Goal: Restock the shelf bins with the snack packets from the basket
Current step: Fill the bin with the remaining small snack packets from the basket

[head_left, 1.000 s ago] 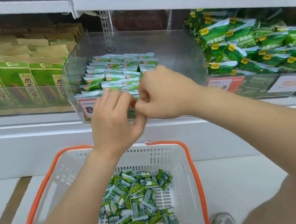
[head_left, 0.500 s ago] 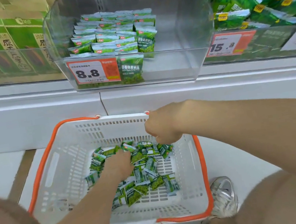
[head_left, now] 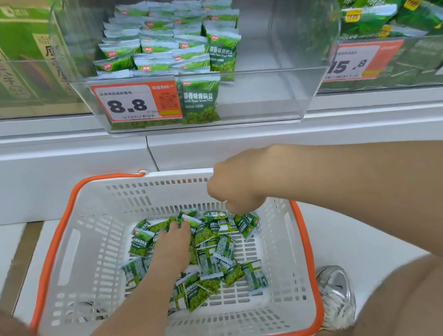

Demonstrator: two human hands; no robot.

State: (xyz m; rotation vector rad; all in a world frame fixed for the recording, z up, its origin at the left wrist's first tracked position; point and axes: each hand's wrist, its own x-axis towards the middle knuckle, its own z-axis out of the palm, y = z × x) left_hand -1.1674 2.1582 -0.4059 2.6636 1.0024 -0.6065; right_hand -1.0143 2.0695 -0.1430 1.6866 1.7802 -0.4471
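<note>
Change since one second ago: both hands have left the front edge of the bin (head_left: 275,92) and come down to the basket (head_left: 98,260). Over the last half second the left hand (head_left: 173,243) has pushed a little deeper, toward the far side of the pile. The right hand (head_left: 242,185) has stayed nearly where it was.

Left forearm enters from the near left corner of the basket and runs diagonally in. The hand lies palm down, fingers fairly straight, resting on the loose packets (head_left: 139,243) with the fingertips among them. We see no grip closed round any packet.

Right forearm comes in from the right edge of the view. The wrist is bent down just inside the basket's far rim, above the far right of the pile. The fingers are curled under. We cannot tell whether they hold anything.

The loose packets are green and scattered across the middle and far part of the basket floor. The basket stands on the floor below the shelf (head_left: 38,156).

The stacked packets (head_left: 162,40) fill the left half of the bin. One upright packet (head_left: 199,101) leans at its front wall beside the price tag (head_left: 136,103), which reads 8.8.

A shoe (head_left: 336,295) sits just beside the basket's near right corner.
</note>
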